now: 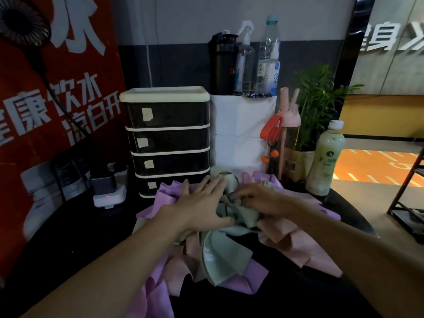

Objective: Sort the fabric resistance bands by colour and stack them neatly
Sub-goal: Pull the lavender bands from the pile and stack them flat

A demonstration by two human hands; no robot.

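Here, a mixed heap of fabric resistance bands sits mid-table, toward the far edge of the dark table (68,237), unsorted. Purple bands (165,199) spread at the heap's left and run down to the near edge; pink bands (298,244) fan out on the right side; green bands (226,254) lie crumpled on top in the centre, overlapping both.

The left hand (202,203) lies flat on the heap, fingers straight and spread, palm pressing purple and green fabric, gripping nothing. The right hand (259,200) is just beside it, fingers curled down into a green band at the top of the heap and pinching its folds. The two hands are almost touching.

Along the far edge: a black four-drawer unit (167,138) with a cream top, touching the heap's back left. Right of it is a white box (241,134) carrying a black shaker (222,65), a spray bottle (245,60) and a clear water bottle (269,56). Further right are a pink straw bottle (289,134), a potted plant (319,95) and a pale green drink bottle (325,161). At the far left edge, a white power strip (107,196) with a charger plugged in, against a red banner (46,88).
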